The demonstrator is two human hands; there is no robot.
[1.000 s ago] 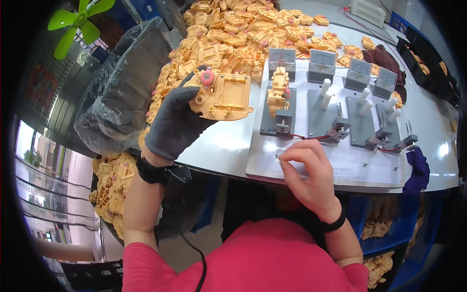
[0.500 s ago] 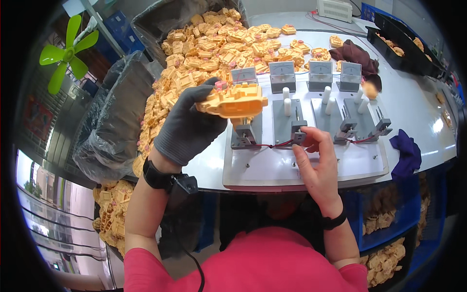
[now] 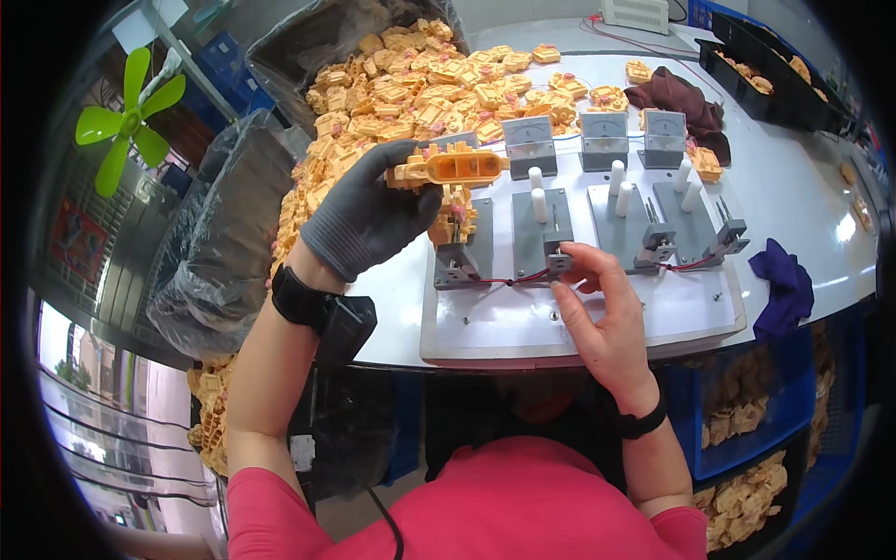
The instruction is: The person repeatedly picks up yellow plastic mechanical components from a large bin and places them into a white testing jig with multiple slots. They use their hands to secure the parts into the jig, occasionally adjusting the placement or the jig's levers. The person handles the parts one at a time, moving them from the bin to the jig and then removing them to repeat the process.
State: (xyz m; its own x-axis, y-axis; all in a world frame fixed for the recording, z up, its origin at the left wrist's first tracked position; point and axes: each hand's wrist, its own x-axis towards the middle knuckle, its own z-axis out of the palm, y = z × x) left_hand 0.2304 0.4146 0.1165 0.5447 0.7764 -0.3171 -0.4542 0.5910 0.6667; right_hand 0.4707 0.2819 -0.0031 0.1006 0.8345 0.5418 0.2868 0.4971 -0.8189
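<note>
Head cam: left hand (image 3: pixel 369 213) curled round a yellow housing (image 3: pixel 459 167) above the counter (image 3: pixel 378 327), right hand (image 3: pixel 607 313) half open, seemingly unloaded, by the second fixture (image 3: pixel 529 235), another housing (image 3: pixel 459 222) on the leftmost fixture (image 3: pixel 482 241), and judging by that pile (image 3: pixel 420 93), loads left.

Partly out of sight around the gloved left grip (image 3: pixel 373 215).
The held yellow casing (image 3: pixel 467 167) covers most of the leftmost meter (image 3: pixel 457 140) and the top of the mounted casing (image 3: pixel 458 220); the other meters (image 3: pixel 605 131) have dials too small to read, the right grip (image 3: pixel 605 322) (perhaps touching the grey block (image 3: pixel 557 252)) leaves contact unclear, and the top edge crops the white box (image 3: pixel 637 15).
</note>
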